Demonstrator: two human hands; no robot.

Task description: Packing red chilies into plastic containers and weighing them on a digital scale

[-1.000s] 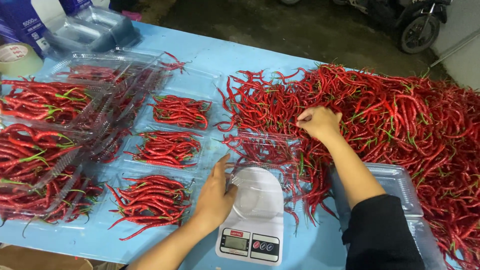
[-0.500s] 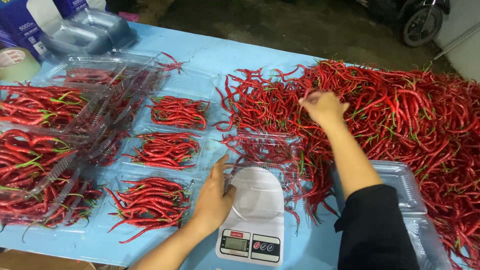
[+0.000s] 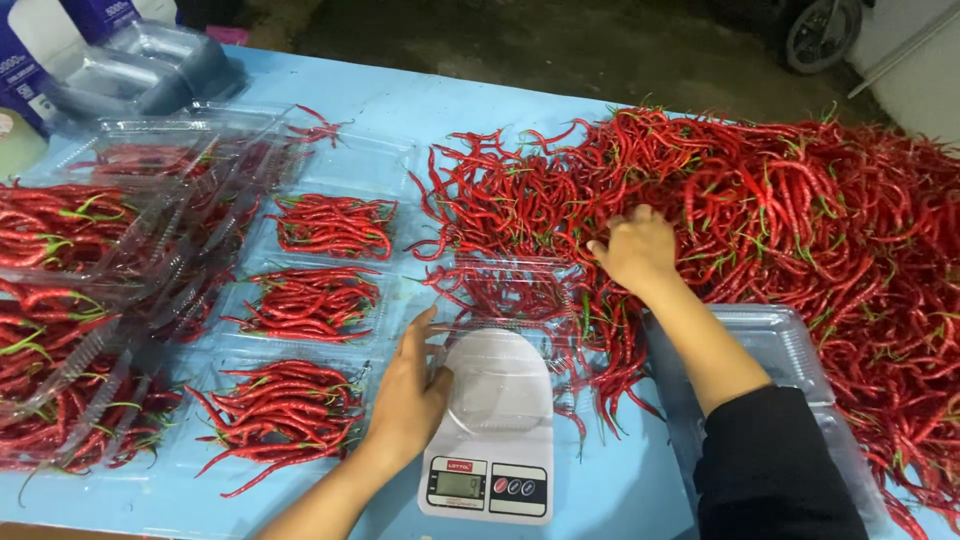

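The left hand point(image 3: 405, 395) rests flat, fingers together and holding nothing, against the left edge of a clear plastic clamshell tray point(image 3: 500, 385) that sits on a small white digital kitchen scale point(image 3: 492, 440) near the front of the blue table point(image 3: 400, 105). The right hand point(image 3: 635, 250) reaches farther out, fingers curled down into the big loose heap of long red chillies point(image 3: 780, 220) on the right; whether it has closed on any cannot be told, since the fingertips are buried.

The tray on the scale looks empty, so filling appears to be just starting. To do it well, the left hand should steady the tray without pressing down on the scale, and the right should lift a modest bunch, stems aligned. To the left lie 3 open trays of chillies point(image 3: 310, 300) and closed filled trays point(image 3: 60, 240).
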